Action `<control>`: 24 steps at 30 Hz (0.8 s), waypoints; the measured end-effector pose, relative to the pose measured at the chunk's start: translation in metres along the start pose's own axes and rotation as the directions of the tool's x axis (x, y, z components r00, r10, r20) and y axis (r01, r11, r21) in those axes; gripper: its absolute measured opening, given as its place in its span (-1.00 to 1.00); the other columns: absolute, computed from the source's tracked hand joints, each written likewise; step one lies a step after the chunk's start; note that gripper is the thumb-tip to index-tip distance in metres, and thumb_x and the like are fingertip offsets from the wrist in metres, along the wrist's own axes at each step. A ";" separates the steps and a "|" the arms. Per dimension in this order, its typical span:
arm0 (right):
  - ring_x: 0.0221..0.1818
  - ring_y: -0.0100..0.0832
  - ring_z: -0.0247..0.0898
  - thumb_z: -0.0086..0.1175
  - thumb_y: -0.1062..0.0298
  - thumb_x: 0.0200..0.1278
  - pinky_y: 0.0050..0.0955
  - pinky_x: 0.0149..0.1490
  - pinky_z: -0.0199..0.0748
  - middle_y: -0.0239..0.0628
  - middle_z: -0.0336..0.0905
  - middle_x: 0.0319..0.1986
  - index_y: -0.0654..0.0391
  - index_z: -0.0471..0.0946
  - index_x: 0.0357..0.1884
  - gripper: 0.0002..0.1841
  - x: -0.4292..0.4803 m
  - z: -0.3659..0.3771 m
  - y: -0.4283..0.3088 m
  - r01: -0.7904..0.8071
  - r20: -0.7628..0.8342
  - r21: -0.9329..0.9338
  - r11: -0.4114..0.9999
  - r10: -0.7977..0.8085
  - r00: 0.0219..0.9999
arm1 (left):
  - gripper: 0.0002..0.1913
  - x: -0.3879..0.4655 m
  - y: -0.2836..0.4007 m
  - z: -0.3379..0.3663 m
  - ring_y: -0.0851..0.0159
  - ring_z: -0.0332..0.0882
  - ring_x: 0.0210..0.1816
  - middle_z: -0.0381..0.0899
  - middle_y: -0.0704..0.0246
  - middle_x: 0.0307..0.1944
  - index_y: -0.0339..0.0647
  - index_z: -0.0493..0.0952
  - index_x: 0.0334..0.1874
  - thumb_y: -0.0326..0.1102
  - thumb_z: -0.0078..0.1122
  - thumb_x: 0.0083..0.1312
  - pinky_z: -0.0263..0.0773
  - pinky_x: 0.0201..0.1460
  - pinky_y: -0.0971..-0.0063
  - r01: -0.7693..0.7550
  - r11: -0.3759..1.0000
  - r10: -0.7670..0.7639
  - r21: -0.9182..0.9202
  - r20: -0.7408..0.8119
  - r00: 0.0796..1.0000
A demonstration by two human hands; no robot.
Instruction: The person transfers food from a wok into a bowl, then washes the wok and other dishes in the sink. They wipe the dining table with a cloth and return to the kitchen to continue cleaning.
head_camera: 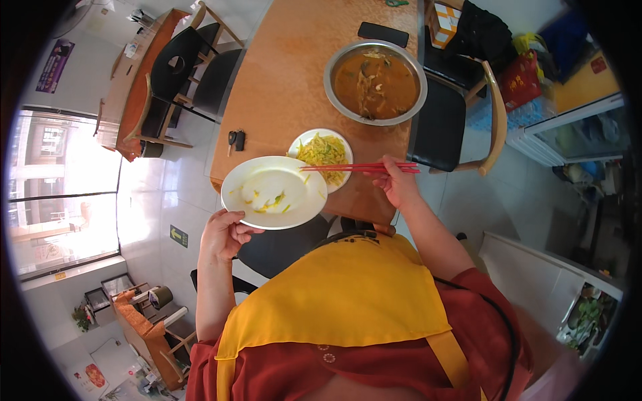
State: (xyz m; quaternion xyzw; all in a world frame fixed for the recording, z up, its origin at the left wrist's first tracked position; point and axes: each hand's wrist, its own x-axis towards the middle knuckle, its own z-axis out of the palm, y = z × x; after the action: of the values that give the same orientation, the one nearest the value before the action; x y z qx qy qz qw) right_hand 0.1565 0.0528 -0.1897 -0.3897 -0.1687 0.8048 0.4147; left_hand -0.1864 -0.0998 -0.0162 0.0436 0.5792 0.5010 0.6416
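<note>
My left hand grips the near left rim of a white oval plate, which has a few yellow-green shreds on it. In my right hand is a pair of red chopsticks, their tips over the right side of the oval plate. Behind that plate, partly covered by it, a smaller white plate on the wooden table holds a heap of shredded yellow-green vegetable. Farther back stands a large metal bowl of reddish-brown soup or stew with pieces in it.
On the wooden table lie a black phone behind the bowl and a key with a black case at the left. A black-seated chair stands against the right edge. Another dark seat is below the oval plate.
</note>
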 end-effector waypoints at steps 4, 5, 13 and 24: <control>-0.27 -0.27 0.65 0.05 0.20 0.38 -0.55 -0.42 0.58 -0.16 0.63 -0.31 0.16 0.47 -0.22 -0.78 -0.001 0.006 0.001 0.003 -0.076 -0.021 1.000 -0.005 0.997 | -0.66 0.000 0.001 -0.002 -0.07 0.68 -0.37 0.60 -0.15 -0.26 -0.72 0.29 0.02 -0.53 -0.10 0.28 0.66 -0.57 0.48 -0.002 1.000 0.002 -0.003 0.008 1.000; -0.28 -0.27 0.65 0.06 0.20 0.37 -0.55 -0.42 0.58 -0.15 0.63 -0.31 0.16 0.47 -0.22 -0.78 -0.001 0.006 0.000 0.018 -0.106 -0.016 1.000 -0.020 0.994 | -0.66 0.000 0.001 -0.003 -0.07 0.68 -0.37 0.60 -0.14 -0.26 -0.72 0.29 0.01 -0.53 -0.10 0.28 0.66 -0.56 0.48 0.000 1.000 0.000 0.003 0.015 1.000; -0.28 -0.26 0.65 0.05 0.22 0.38 -0.56 -0.45 0.58 -0.13 0.63 -0.32 0.16 0.48 -0.23 -0.80 -0.011 0.008 -0.008 -0.005 -0.054 -0.031 1.000 0.003 0.999 | -0.67 0.002 0.002 -0.007 -0.06 0.68 -0.36 0.61 -0.12 -0.26 -0.72 0.31 -0.01 -0.52 -0.10 0.28 0.65 -0.56 0.49 -0.001 1.000 0.001 -0.005 0.004 1.000; -0.29 -0.29 0.64 0.07 0.22 0.37 -0.54 -0.44 0.55 -0.17 0.62 -0.31 0.19 0.45 -0.18 -0.77 -0.013 0.001 -0.012 0.058 -0.113 -0.096 0.994 -0.069 0.991 | -0.68 0.003 0.001 -0.006 -0.05 0.69 -0.38 0.60 -0.12 -0.27 -0.71 0.31 -0.01 -0.52 -0.10 0.28 0.64 -0.58 0.50 -0.013 1.000 0.013 0.021 -0.016 1.000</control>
State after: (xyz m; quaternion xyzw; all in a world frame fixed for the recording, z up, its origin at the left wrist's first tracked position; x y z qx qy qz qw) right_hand 0.1666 0.0496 -0.1761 -0.4489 -0.1938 0.7585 0.4308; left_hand -0.1917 -0.1008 -0.0195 0.0500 0.5893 0.4995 0.6330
